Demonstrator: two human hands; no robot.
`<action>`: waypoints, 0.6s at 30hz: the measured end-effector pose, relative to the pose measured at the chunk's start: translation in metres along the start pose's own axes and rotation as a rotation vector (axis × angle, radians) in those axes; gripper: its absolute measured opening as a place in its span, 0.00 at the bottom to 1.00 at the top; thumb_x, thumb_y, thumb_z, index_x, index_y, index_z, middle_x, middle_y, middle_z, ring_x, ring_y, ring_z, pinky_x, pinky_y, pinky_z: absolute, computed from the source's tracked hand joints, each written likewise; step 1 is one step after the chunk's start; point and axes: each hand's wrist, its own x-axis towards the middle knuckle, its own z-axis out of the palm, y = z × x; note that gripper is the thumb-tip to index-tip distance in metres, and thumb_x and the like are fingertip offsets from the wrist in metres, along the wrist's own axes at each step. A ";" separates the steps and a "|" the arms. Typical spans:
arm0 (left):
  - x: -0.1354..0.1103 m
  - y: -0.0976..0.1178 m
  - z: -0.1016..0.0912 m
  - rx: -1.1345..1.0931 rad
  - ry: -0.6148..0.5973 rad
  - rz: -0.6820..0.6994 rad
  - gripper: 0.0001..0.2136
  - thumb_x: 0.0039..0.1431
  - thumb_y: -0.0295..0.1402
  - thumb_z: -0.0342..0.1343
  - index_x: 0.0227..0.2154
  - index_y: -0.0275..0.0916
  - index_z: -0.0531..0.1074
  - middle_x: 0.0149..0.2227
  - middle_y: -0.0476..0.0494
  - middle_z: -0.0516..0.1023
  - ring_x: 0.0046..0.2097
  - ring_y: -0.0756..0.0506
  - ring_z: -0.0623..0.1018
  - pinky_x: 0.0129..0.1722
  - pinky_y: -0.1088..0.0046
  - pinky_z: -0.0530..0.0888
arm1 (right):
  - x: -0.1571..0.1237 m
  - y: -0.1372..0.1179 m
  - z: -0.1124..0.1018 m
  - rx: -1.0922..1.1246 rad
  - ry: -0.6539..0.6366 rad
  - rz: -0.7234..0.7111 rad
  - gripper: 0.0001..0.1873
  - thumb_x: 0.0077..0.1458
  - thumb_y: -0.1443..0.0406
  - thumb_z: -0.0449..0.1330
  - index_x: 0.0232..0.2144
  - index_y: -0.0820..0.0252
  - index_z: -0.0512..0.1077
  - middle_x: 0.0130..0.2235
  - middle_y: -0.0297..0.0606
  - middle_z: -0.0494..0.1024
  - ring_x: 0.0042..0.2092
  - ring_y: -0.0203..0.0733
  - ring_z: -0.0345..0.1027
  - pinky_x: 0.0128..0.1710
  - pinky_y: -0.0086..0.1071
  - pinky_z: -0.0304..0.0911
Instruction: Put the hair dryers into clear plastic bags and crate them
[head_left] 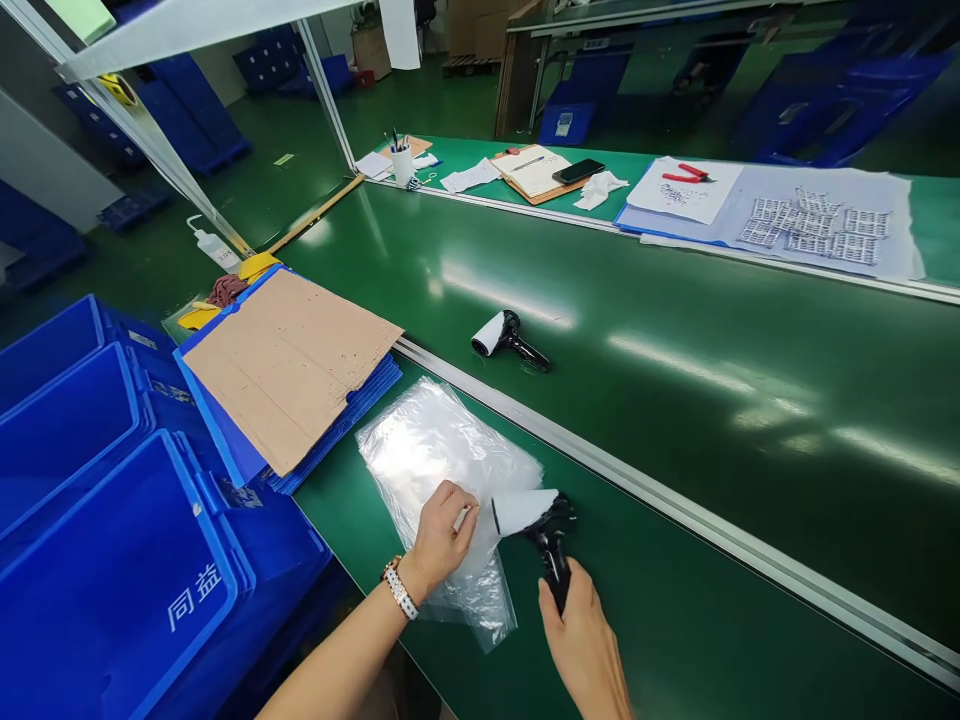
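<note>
The right hand (581, 640) grips the handle of a small black hair dryer with a white barrel (534, 518), the barrel pointing left at the left hand (442, 540) just beside it, which pinches a clear plastic bag (427, 450) lying flat on the green table (675, 610).

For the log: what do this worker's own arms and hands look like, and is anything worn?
Both the left hand and the right hand are bare, with no gloves. The left forearm shows no sleeve within the frame. The left wrist carries a watch with a two-tone metal link band, silver and gold. No rings can be made out.
</note>
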 end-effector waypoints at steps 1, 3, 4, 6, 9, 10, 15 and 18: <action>0.001 0.004 -0.002 -0.008 0.002 -0.007 0.08 0.71 0.32 0.50 0.37 0.40 0.72 0.36 0.45 0.73 0.39 0.47 0.74 0.39 0.69 0.73 | 0.000 -0.003 -0.002 0.011 -0.028 -0.007 0.34 0.62 0.43 0.41 0.56 0.63 0.59 0.50 0.57 0.76 0.44 0.58 0.77 0.34 0.45 0.74; 0.003 0.008 -0.007 -0.005 0.007 -0.022 0.08 0.71 0.33 0.50 0.36 0.40 0.72 0.34 0.45 0.72 0.37 0.48 0.73 0.38 0.70 0.72 | 0.003 -0.010 -0.006 0.026 -0.134 -0.036 0.35 0.63 0.44 0.40 0.58 0.65 0.58 0.52 0.59 0.75 0.49 0.58 0.76 0.41 0.45 0.74; 0.004 0.010 -0.009 0.009 0.006 -0.024 0.09 0.71 0.33 0.49 0.36 0.40 0.72 0.34 0.45 0.72 0.37 0.48 0.73 0.37 0.70 0.72 | 0.005 -0.014 -0.009 0.015 -0.195 -0.045 0.35 0.63 0.45 0.39 0.58 0.66 0.58 0.53 0.60 0.75 0.50 0.58 0.76 0.44 0.45 0.74; 0.007 0.013 -0.014 0.073 -0.015 -0.001 0.10 0.72 0.33 0.48 0.37 0.40 0.73 0.33 0.45 0.73 0.36 0.47 0.73 0.37 0.69 0.71 | 0.009 -0.022 -0.013 -0.046 -0.278 -0.039 0.36 0.64 0.48 0.37 0.60 0.70 0.57 0.54 0.62 0.74 0.50 0.58 0.76 0.45 0.45 0.73; 0.012 0.022 -0.021 0.238 -0.085 0.085 0.11 0.72 0.33 0.46 0.37 0.41 0.74 0.33 0.44 0.74 0.36 0.46 0.73 0.37 0.66 0.68 | 0.014 -0.034 -0.016 -0.135 -0.366 -0.123 0.33 0.65 0.53 0.37 0.62 0.69 0.57 0.55 0.61 0.73 0.48 0.57 0.76 0.43 0.45 0.72; 0.015 0.025 -0.022 0.290 -0.112 0.116 0.12 0.72 0.33 0.46 0.36 0.41 0.74 0.32 0.44 0.74 0.35 0.46 0.73 0.37 0.66 0.67 | 0.014 -0.038 -0.016 -0.137 -0.408 -0.186 0.31 0.65 0.55 0.38 0.61 0.67 0.58 0.55 0.58 0.73 0.48 0.56 0.77 0.43 0.44 0.71; 0.024 0.045 -0.027 0.440 -0.176 0.225 0.12 0.71 0.30 0.46 0.36 0.40 0.74 0.32 0.44 0.75 0.35 0.46 0.72 0.36 0.65 0.64 | 0.017 -0.051 -0.014 -0.207 -0.358 -0.325 0.27 0.67 0.59 0.38 0.61 0.68 0.58 0.51 0.56 0.74 0.45 0.56 0.77 0.39 0.43 0.71; 0.027 0.055 -0.033 0.483 -0.168 0.258 0.12 0.70 0.29 0.45 0.34 0.40 0.73 0.30 0.46 0.73 0.33 0.46 0.71 0.35 0.65 0.63 | 0.022 -0.055 -0.017 -0.266 -0.422 -0.505 0.25 0.64 0.64 0.40 0.59 0.64 0.63 0.46 0.52 0.75 0.41 0.55 0.77 0.36 0.43 0.70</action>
